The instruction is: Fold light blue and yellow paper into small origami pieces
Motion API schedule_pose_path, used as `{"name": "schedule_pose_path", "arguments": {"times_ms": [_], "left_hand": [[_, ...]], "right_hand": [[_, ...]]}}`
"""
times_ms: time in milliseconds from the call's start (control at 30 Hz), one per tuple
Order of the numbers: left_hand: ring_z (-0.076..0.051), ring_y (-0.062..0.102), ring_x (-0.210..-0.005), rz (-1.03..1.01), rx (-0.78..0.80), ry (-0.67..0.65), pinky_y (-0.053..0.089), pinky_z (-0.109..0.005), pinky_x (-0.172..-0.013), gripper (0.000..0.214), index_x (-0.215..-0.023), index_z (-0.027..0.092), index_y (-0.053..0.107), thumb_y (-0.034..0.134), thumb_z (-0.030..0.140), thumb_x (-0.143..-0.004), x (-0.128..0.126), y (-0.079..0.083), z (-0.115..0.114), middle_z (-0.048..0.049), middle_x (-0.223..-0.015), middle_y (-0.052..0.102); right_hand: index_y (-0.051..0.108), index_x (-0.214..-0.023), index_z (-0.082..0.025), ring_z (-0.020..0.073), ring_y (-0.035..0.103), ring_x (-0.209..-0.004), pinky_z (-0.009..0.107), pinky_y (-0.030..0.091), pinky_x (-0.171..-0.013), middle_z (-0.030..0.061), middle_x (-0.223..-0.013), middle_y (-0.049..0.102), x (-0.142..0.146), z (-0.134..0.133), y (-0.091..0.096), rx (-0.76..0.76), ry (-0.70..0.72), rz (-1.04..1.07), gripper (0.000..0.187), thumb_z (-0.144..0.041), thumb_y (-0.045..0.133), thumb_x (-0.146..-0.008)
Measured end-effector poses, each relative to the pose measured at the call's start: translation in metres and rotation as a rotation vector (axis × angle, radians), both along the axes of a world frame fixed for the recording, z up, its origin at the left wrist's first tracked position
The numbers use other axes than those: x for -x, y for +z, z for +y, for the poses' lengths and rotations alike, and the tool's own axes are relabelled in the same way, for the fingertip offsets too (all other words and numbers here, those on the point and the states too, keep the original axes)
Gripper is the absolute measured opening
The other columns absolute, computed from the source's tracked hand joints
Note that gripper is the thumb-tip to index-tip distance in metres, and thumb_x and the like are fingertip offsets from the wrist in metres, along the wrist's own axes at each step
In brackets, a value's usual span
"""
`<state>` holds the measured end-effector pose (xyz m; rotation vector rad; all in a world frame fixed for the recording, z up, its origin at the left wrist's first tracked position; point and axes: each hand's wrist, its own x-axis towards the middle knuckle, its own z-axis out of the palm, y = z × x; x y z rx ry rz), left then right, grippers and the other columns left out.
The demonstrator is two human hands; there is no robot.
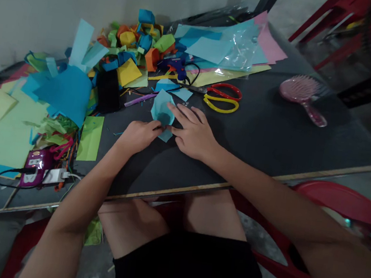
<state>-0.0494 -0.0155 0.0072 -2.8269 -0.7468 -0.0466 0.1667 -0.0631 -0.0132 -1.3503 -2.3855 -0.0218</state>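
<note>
A folded light blue paper (163, 105) stands slightly opened out like a small cup on the dark table, with a flap at its lower end. My left hand (140, 136) is closed, pinching the paper's lower left edge between thumb and finger. On the other side, my right hand (195, 132) grips the right edge with thumb and forefinger, its other fingers stretched out. Scissors (223, 99) with red and yellow handles lie just beyond my right hand. A purple pen-like tool (140, 100) and small blue paper pieces (182, 94) are close by.
Folded colored paper pieces (126, 38) are heaped by the wall, near a blue glue gun (177, 66). Paper sheets (214, 47) lie at the back. A pink hairbrush (301, 91) is at right; a purple power socket (36, 165) with cords is at left.
</note>
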Motion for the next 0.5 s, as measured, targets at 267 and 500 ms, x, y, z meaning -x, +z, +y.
{"name": "schedule_pose_path", "arguments": {"times_ms": [267,500], "left_hand": [[-0.021,0.071,-0.089,-0.148,0.105,0.038,0.044,-0.026,-0.059,0.053,-0.121,0.02,0.07,0.052,0.061,-0.092,0.012,-0.003,0.006,-0.0099,-0.113,0.073],[-0.014,0.07,-0.076,-0.155,0.013,-0.046,0.038,-0.025,-0.053,0.045,-0.107,0.021,0.074,0.04,0.05,-0.101,0.01,-0.008,0.01,-0.0061,-0.104,0.075]], "right_hand": [[0.078,-0.107,-0.023,0.0394,0.033,-0.145,0.064,0.022,-0.117,0.0035,-0.162,0.034,-0.005,0.012,0.005,0.018,0.082,0.051,0.029,-0.024,0.06,-0.084],[0.078,-0.108,-0.028,0.0379,0.033,-0.145,0.063,0.02,-0.117,-0.0004,-0.161,0.034,-0.015,0.022,0.002,0.026,0.157,0.111,0.029,-0.032,0.064,-0.083]]}}
